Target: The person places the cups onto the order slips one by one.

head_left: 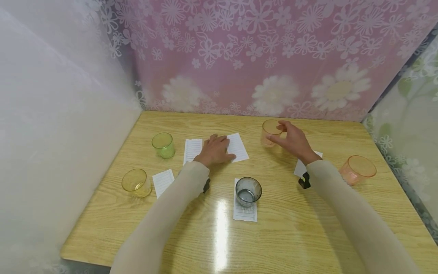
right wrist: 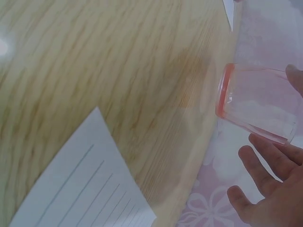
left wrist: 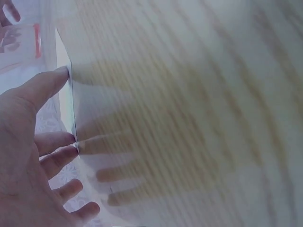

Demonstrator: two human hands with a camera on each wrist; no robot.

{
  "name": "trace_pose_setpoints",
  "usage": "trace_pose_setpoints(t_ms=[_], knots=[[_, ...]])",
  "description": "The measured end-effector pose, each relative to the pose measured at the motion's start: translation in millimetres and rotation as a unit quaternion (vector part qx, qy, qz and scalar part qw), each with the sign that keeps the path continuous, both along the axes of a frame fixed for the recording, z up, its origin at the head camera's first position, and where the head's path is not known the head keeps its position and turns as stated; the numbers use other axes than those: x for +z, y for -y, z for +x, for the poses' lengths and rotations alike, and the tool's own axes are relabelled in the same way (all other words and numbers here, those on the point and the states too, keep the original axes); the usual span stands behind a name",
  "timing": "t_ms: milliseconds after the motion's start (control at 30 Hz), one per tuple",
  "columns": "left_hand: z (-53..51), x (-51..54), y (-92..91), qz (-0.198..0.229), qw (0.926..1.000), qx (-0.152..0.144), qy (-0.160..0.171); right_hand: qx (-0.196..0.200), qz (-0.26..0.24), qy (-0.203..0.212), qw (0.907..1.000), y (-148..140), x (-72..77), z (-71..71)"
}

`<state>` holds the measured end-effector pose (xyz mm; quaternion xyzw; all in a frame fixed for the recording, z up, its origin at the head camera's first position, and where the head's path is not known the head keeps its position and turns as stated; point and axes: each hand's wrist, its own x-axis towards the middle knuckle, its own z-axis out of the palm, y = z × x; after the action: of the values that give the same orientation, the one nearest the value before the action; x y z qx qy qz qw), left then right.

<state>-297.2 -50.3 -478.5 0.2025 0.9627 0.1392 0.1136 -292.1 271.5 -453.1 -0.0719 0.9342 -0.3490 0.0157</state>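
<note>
One left arm (head_left: 183,190) in a long cream fabric sleeve (head_left: 147,243), seen reaching forward, its bare left hand (head_left: 216,149) palm down, thumb spread from the fingers; one right arm (head_left: 349,213), likewise sleeved and outstretched, its bare right hand (head_left: 292,140) pinching between thumb and fingers.

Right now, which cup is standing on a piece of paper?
The dark grey cup: it stands on a lined slip. The green cup, yellow cup and both orange cups have no paper underneath.

I count one green cup (head_left: 167,151), one yellow cup (head_left: 140,188), one grey cup (head_left: 247,195), two orange cups (head_left: 268,131); five lined paper slips (head_left: 239,147); two hands (head_left: 293,140); one surface (head_left: 280,236).
</note>
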Motion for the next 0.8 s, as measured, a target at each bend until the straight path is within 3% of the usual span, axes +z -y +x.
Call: trace_pose_setpoints(t_ms=[467,800], knots=[[-8.5,3.0,-7.1,0.018,0.9979,-0.030,0.055,0.017,-0.002,-0.016,0.9997,18,0.3,0.0],[-8.1,8.5,-14.2,0.031,0.9955,-0.046,0.077,0.029,-0.005,-0.015,0.9994,31,2.3,1.9]])
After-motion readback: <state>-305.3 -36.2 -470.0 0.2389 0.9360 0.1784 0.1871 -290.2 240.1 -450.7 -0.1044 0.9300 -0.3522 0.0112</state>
